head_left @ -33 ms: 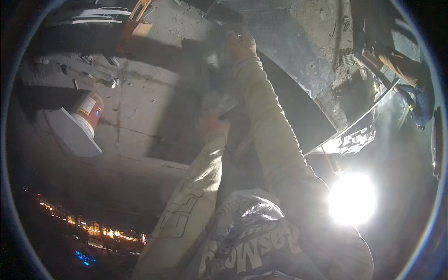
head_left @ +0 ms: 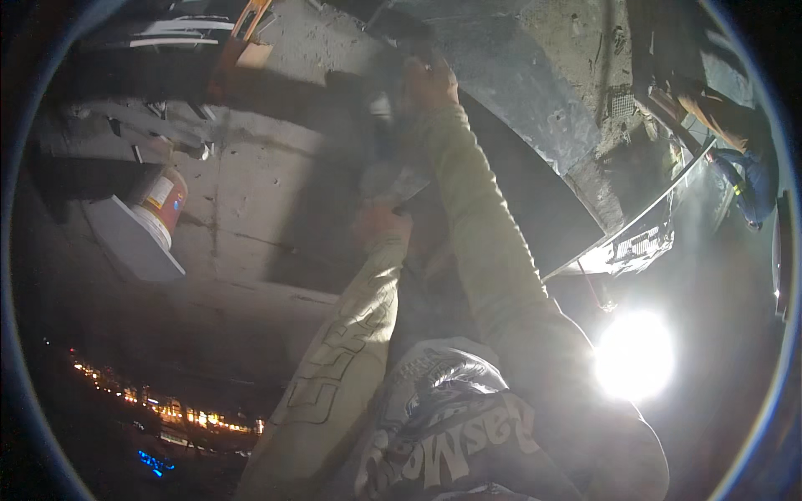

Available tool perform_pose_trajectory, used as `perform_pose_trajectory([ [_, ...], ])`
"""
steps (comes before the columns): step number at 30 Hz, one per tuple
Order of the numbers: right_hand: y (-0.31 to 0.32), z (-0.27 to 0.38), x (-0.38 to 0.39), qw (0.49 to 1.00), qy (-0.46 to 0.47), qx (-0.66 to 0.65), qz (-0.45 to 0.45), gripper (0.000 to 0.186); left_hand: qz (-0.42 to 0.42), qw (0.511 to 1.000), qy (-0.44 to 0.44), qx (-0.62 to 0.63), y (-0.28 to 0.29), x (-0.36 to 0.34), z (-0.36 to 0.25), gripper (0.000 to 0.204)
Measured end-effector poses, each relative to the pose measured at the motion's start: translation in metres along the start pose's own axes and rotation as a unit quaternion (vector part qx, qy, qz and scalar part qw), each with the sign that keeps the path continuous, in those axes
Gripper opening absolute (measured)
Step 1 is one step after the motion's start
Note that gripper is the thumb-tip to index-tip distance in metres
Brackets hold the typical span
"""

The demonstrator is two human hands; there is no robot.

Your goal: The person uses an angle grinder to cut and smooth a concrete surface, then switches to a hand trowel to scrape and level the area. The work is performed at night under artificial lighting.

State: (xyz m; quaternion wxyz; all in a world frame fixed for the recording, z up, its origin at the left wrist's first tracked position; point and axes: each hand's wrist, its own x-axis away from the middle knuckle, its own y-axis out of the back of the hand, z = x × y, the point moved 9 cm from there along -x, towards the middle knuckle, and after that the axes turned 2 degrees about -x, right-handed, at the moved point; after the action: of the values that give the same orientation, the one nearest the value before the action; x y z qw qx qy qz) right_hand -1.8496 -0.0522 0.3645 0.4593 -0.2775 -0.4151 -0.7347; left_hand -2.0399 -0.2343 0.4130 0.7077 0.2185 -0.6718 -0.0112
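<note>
Head view shows the bare left hand [head_left: 384,224] and bare right hand [head_left: 433,87] looking curled, but I can't tell how tightly or on what, and a blurry, pale-grey thing [head_left: 397,179] between them could slip if haze hides a bad grip.

Large, pale printed lettering runs across the dark fabric front of your top [head_left: 451,455], at the near side. Your long, pale greenish-beige left sleeve [head_left: 338,367] carries dark, outlined block characters along its length. Far to the left, the reddish cylindrical bucket [head_left: 177,204] bears a white-and-yellow label [head_left: 159,191], its print too small to read.
</note>
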Motion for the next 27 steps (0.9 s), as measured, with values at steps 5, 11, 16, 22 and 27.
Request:
perform_pose_trajectory([
  [5, -0.01, 0.025, -0.015, 0.912, 0.274, 0.293, -0.083, 0.06, 0.013, 1.0, -0.005, -0.011, 0.003, -0.004, 0.008, 0.047],
  [11, -0.032, 0.031, -0.01, 0.883, 0.141, 0.442, 0.07, 0.061, -0.04, 0.996, 0.012, -0.073, -0.002, -0.019, 0.013, 0.046],
  [16, -0.008, 0.031, -0.027, 0.973, 0.091, 0.211, 0.012, 0.054, -0.054, 0.997, -0.025, -0.048, -0.005, -0.024, 0.009, 0.05],
  [22, 0.009, -0.074, -0.048, 0.973, 0.106, 0.201, 0.048, 0.055, -0.062, 0.995, -0.026, -0.08, 0.001, -0.017, 0.002, 0.056],
  [27, 0.067, -0.007, 0.047, 0.999, 0.023, 0.0, -0.048, 0.06, -0.083, 0.994, 0.008, -0.069, 0.049, -0.004, 0.024, 0.06],
])
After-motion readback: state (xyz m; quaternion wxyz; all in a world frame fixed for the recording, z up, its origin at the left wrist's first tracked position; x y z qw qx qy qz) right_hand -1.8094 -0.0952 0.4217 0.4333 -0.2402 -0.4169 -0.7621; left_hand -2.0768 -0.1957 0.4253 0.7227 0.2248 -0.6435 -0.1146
